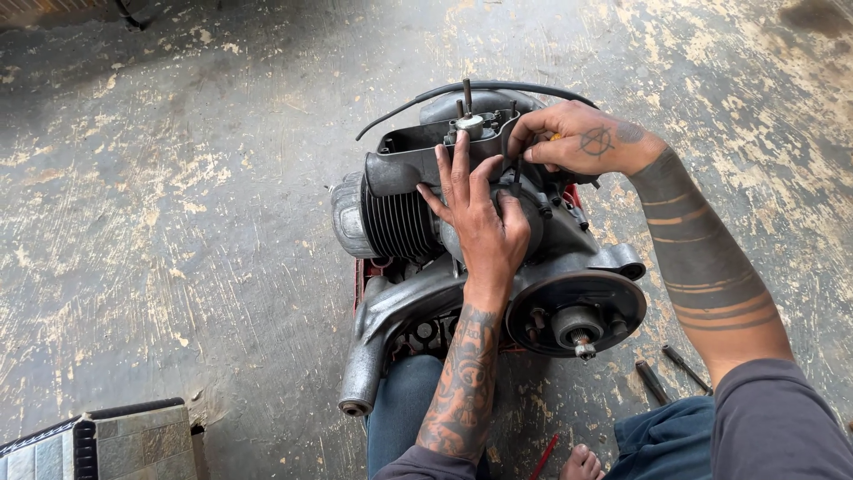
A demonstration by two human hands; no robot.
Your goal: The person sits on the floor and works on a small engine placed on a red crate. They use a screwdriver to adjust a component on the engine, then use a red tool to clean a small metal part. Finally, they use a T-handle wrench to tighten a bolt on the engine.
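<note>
Steadying a small engine [462,267] on the worn concrete floor [178,222] while working at its top fitting.

Left hand [480,222] lies flat and open against the engine case, fingers spread up toward the grey housing [418,156], gripping nothing. Right hand [577,142] is pinched shut around a small part at the housing's edge; what it grips is hidden. Engine sits between the person's knees, finned cylinder [395,222] to the left, round plate [577,311] facing the camera. Black hose [498,87] arches over the top. Two loose tools [666,373] lie just beside. Judgement: keep the bracing palm firm, turn squarely, and keep the hose clear.
</note>
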